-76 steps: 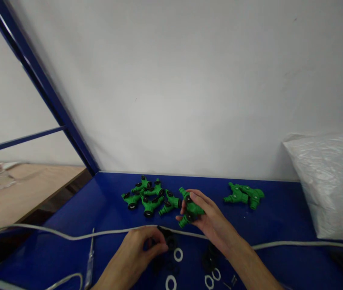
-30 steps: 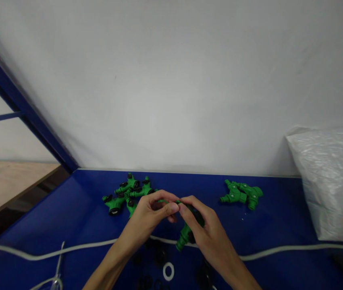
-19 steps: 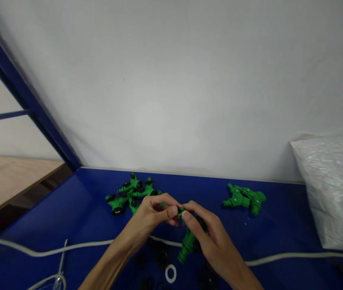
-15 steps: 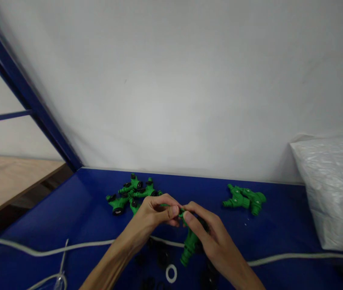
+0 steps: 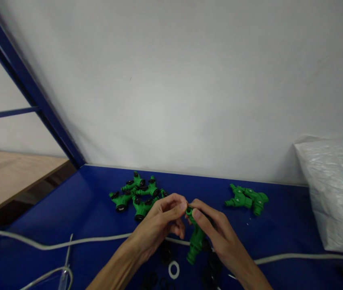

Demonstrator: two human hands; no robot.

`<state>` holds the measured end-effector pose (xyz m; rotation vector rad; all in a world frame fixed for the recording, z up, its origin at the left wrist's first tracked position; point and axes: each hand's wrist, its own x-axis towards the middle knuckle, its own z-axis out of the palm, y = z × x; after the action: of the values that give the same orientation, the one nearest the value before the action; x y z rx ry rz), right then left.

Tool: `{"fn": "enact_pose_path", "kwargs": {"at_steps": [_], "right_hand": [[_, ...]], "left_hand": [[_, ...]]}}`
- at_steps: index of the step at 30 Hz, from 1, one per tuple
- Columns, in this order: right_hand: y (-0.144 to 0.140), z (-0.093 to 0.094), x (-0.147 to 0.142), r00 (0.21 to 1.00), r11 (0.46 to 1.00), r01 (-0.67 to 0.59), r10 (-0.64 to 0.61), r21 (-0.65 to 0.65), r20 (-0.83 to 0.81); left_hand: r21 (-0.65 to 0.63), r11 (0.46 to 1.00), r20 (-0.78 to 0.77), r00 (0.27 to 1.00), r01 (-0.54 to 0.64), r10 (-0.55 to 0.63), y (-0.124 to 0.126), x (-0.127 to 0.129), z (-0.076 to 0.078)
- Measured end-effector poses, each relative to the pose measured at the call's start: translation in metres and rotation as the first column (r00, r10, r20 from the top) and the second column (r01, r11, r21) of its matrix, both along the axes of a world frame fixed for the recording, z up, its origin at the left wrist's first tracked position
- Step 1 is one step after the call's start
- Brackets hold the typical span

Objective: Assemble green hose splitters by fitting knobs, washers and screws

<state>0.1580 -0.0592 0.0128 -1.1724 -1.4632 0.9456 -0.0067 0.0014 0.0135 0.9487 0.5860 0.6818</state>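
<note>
My right hand (image 5: 216,233) grips a green plastic hose splitter (image 5: 196,241) above the blue table (image 5: 92,201), one outlet pointing down toward me. My left hand (image 5: 162,225) pinches its fingertips at the splitter's top end, touching it next to my right thumb; whether something small sits between those fingertips is hidden. A pile of several green splitters with black caps (image 5: 135,195) lies behind my left hand. Two more green splitters (image 5: 248,198) lie to the right, near the wall.
A white cable (image 5: 53,245) runs across the table in front of my hands. Black rings (image 5: 165,254) and a white ring (image 5: 173,270) lie under my wrists. A white plastic bag (image 5: 334,193) fills the right side. A blue frame post (image 5: 35,96) rises at left.
My left hand left the loose rings on the table and came up to meet my right hand at the splitter's top. The splitter has turned so its outlet points down toward me.
</note>
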Motion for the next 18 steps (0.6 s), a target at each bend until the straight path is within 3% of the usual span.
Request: {"fn": "enact_pose_path", "kwargs": {"at_steps": [8,13,15,18], "right_hand": [[0.001,-0.011,0.003,0.999,0.999,0.041,-0.040,-0.024,0.018],[0.002,-0.007,-0.001,0.998,0.998,-0.058,0.058,0.012,0.016],[0.003,-0.005,-0.005,0.997,0.997,-0.078,0.078,0.010,-0.015],[0.007,-0.011,-0.007,0.990,0.998,-0.013,0.005,-0.054,-0.142]], "left_hand": [[-0.068,0.998,0.050,0.999,-0.003,0.007,-0.003,0.006,0.001],[-0.080,0.996,0.042,0.998,-0.034,0.037,-0.005,0.008,-0.004],[-0.019,0.999,0.002,0.999,-0.032,0.032,-0.002,0.008,-0.003],[0.199,0.975,-0.106,0.987,-0.096,0.118,0.005,0.002,0.000]]}}
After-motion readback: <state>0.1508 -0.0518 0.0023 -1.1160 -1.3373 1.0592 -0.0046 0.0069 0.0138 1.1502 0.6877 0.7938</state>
